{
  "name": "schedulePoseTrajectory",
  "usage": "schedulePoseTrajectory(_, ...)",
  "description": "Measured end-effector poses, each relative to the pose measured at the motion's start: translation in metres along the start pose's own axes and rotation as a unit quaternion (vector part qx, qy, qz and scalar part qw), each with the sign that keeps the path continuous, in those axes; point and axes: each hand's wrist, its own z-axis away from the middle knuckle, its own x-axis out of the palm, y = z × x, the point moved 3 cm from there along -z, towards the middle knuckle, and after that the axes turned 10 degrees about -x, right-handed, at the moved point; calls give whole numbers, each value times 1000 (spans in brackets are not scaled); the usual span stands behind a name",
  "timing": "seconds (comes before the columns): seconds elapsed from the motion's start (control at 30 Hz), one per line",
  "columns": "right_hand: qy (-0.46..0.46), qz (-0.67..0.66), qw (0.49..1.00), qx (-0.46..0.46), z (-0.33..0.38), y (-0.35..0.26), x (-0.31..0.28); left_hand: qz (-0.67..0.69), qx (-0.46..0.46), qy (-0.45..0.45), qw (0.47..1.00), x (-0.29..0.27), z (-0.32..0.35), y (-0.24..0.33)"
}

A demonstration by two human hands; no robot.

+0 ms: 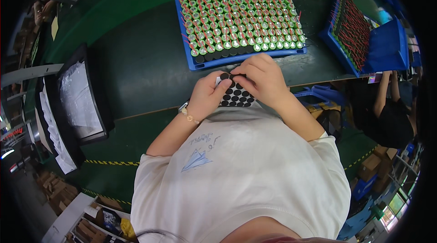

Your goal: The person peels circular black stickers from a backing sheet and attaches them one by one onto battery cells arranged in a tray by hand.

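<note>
My left hand point(208, 93) grips a white sheet of round black stickers point(237, 98) by its left edge, close to my shirt. At the sheet's upper edge, my right hand point(265, 78) pinches a black round sticker point(234, 76) between thumb and fingers; whether it is fully off the sheet is hidden. Just beyond my hands lies a blue tray point(200, 65) packed with upright green battery cells point(236, 20), red wires sticking up from them. Along the nearest row, several cells at the left have black tops, while those at the right show bare metal.
A second blue tray point(355, 68) of cells with red wires stands at the right, with a blue box point(387, 45) beside it. Black bins point(84, 97) holding clear and white sheets are at the left. Another person's arm point(382, 93) reaches in at the right.
</note>
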Motion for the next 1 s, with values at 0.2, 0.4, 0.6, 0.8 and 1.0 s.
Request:
schedulePoseTrajectory(0.2,-25,-17,1000,-6,12,3,-1,-32,-9,-10,999,-2,-5,-9)
schedulePoseTrajectory(0.4,104,22,990,96,2,34,-29,26,-28,-71,997,3,-9,-31)
schedulePoseTrajectory(0.6,90,-130,954,253,3,52,-32,4,-36,-87,996,4,-11,-32)
schedulePoseTrajectory(0.8,39,7,971,236,-2,47,-28,-38,-25,-88,995,5,-11,-25)
schedulePoseTrajectory(1.0,77,73,978,178,0,49,-24,-31,16,-57,998,6,-12,-27)
